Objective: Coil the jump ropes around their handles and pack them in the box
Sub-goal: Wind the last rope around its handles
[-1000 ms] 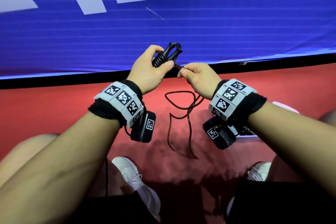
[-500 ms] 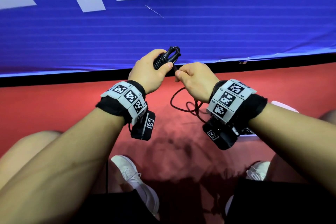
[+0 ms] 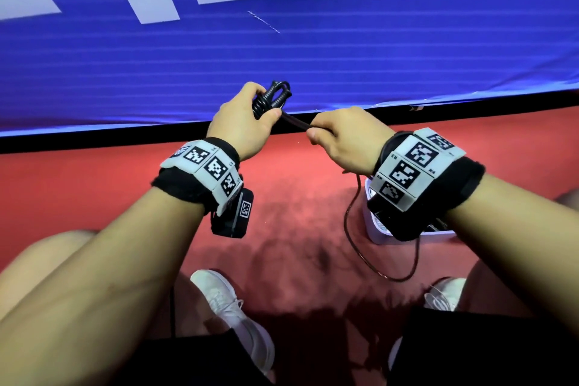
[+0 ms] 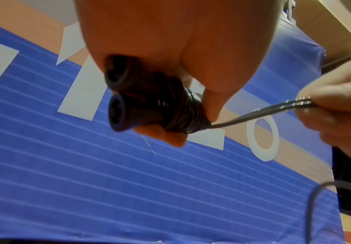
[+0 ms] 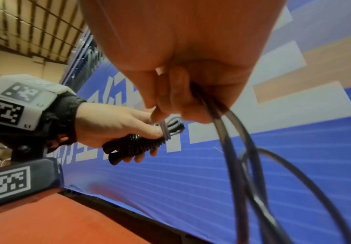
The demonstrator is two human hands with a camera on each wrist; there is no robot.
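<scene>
Two black handles (image 3: 272,99), side by side just above centre of the head view, gripped in left hand (image 3: 239,121), fingers curled round them, thumb pressed on the wound turns. Rope (image 3: 296,121) coiled tight round the handles' middle, then drawn taut as a doubled strand toward centre right, pinched in right hand (image 3: 343,139) between thumb and curled fingers. Slack hung below that hand in one loose loop (image 3: 383,263) at lower right, over red floor (image 3: 94,197). White box (image 3: 374,226) stood just under the right wrist, mostly hidden by the band; contents could not be told. Blue mat (image 3: 313,56) filled the upper frame. Judged mid-coil, packing not yet begun. Possible trouble: taut strand going slack if the right pinch eased, turns then springing off the handles; thumb lifting too soon, same result; hanging loop snagging on the box rim or the wrist camera and jerking the wrap loose; handles sliding apart in the grip, leaving coils loose. Counted: one rope, two handles, one box, two hands, two white shoes (image 3: 232,313) at bottom.
</scene>
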